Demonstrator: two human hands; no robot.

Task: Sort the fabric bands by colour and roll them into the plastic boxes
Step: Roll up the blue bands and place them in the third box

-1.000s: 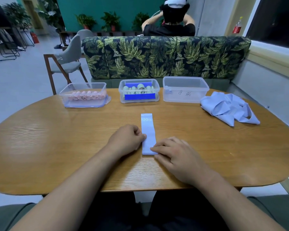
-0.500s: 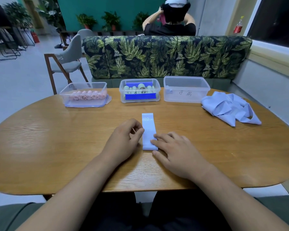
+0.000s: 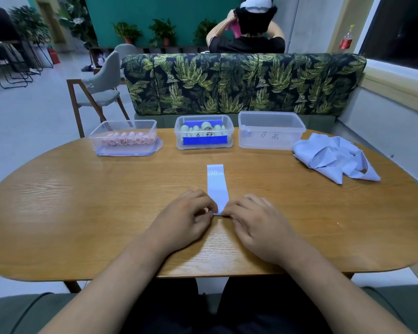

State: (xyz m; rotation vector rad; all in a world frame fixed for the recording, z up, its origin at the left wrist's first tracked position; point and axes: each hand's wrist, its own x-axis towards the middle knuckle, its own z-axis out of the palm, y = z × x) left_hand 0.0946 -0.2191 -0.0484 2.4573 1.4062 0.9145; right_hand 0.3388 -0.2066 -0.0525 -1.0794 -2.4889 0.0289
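A pale blue fabric band point(image 3: 217, 186), printed "20", lies flat and lengthwise on the wooden table point(image 3: 82, 203). My left hand point(image 3: 188, 215) and my right hand point(image 3: 253, 220) sit on either side of its near end, and the fingertips of both pinch that end. A heap of several more pale blue bands point(image 3: 336, 160) lies at the right. Three clear plastic boxes stand along the far edge: the left box point(image 3: 124, 137) holds pink rolls, the middle box point(image 3: 204, 135) holds pale green rolls, and the right box point(image 3: 270, 130) looks empty.
A leaf-patterned sofa back point(image 3: 241, 83) runs behind the table, with a person point(image 3: 249, 32) seated beyond it. A grey chair point(image 3: 99, 90) stands at the far left. A ledge runs along the right.
Both hands have drawn closer to the band's near end, and their fingers have curled from lying flat to pinching it. The band's near end sits a little farther from me.
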